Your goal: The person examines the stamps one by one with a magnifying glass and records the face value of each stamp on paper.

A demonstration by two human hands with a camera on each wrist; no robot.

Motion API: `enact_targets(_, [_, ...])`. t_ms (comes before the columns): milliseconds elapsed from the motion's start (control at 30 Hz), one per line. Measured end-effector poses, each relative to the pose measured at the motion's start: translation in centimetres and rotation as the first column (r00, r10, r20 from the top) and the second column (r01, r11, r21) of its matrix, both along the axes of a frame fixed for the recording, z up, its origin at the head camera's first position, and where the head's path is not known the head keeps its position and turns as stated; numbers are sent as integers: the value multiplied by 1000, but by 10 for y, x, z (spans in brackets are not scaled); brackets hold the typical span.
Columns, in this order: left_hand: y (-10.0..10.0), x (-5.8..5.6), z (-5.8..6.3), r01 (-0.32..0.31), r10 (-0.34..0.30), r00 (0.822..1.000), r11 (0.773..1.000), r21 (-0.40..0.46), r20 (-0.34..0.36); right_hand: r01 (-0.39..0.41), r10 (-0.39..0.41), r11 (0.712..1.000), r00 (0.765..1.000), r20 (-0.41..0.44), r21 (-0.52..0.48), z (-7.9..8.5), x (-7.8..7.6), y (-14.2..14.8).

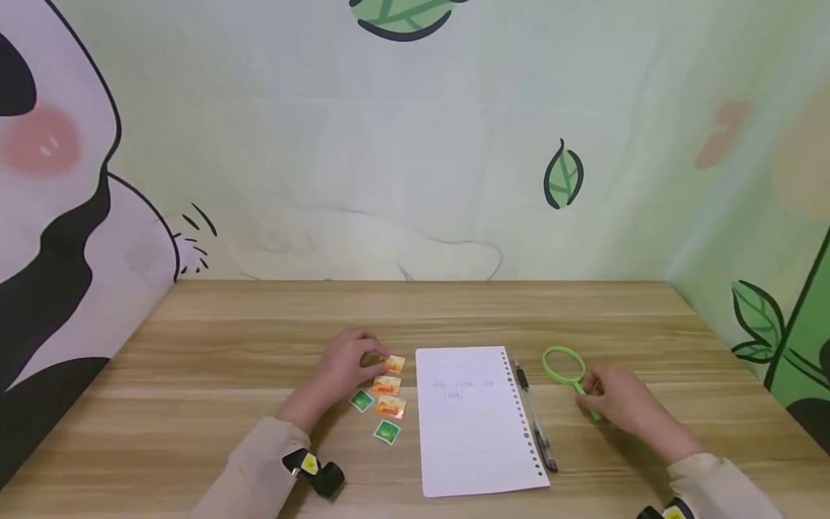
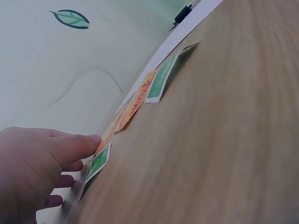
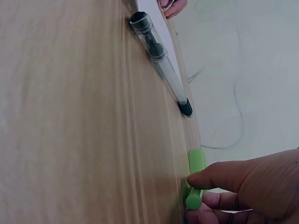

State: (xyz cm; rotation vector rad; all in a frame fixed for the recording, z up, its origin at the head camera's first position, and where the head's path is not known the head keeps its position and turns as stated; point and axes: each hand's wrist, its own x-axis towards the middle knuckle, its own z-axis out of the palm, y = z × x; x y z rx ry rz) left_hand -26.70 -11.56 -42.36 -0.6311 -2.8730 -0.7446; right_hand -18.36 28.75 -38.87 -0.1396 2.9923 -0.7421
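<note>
My left hand (image 1: 351, 362) has its thumb and index fingertip at the left end of the farthest orange stamp (image 1: 395, 363), pinching it close to the table. Two more orange stamps (image 1: 386, 386) lie nearer me in a column. One green stamp (image 1: 362, 400) is to their left, and another green stamp (image 1: 387, 432) sits at the column's near end. On the right, a green magnifying glass (image 1: 563, 351) has its handle (image 3: 196, 161) between the thumb and fingers of my right hand (image 1: 619, 398). Its lens ring points away from me to the left.
A lined sheet of paper (image 1: 480, 440) with handwriting near its top lies between the hands, punched holes along its right edge. Beside that edge is a clear pen (image 1: 535, 417) with black ends. Behind the wooden table (image 1: 272, 310) stands a painted wall (image 1: 292, 144).
</note>
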Motion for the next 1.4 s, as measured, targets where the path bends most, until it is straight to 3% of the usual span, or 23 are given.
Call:
enact_targets(400, [1, 1, 1, 21, -21, 1000, 1000, -22, -18, 23, -19, 996, 999, -47, 82, 3, -1, 4])
enact_targets(800, [0, -1, 1, 27, -27, 999, 999, -28, -27, 0, 4, 997, 998, -58, 72, 29, -18, 0])
enact_targets(1167, [-1, 1, 2, 17, -17, 1000, 1000, -14, -8, -103, 122, 988, 978, -168, 117, 67, -37, -26])
enact_targets(1400, [-3, 1, 1, 38, -39, 999, 999, -22, -38, -156, 190, 971, 965, -183, 181, 75, -52, -50])
